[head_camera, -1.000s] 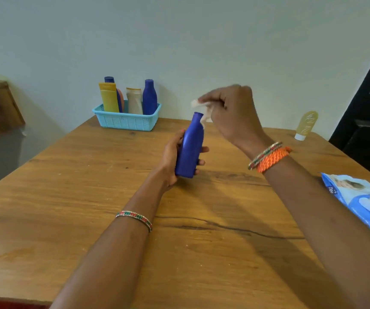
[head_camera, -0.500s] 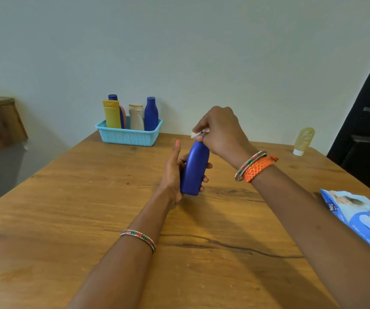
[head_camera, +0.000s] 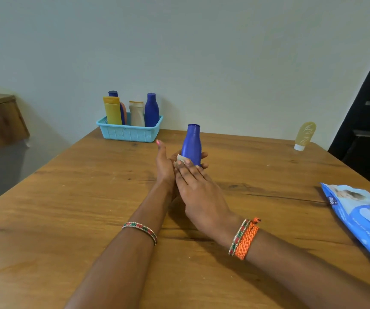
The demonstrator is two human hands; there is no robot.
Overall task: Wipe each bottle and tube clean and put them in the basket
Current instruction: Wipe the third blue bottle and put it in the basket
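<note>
A dark blue plastic bottle w/ a narrow neck (head_camera: 191,144) is held upright above the wooden table (head_camera: 68,208), roughly mid-table, well apart from the basket. It is gripped low down by the left hand (head_camera: 166,166), fingertips seen curled round the far side, thumb pointing up. A small white wipe (head_camera: 179,159) is pressed flat against the lower body by the right hand (head_camera: 198,190), fingers straight and close together.

Handling, as judged: bottle looks light, stiff, smooth; prob. slippery once damp, so best taken round the wide lower body, not the tapered neck. Fill level can't be told.

The light blue perforated plastic basket (head_camera: 130,133) sits at the far edge by the wall. Inside, all upright and packed close: a yellow tube (head_camera: 112,110), a blue-capped bottle behind it (head_camera: 113,93), an off-white bottle (head_camera: 136,113), a second dark blue bottle (head_camera: 151,109). An orange item between is mostly hidden.

Still outside: a pale yellow tube on its white cap (head_camera: 304,136), far right. A blue wipes pack (head_camera: 362,221) lies at the right edge
</note>
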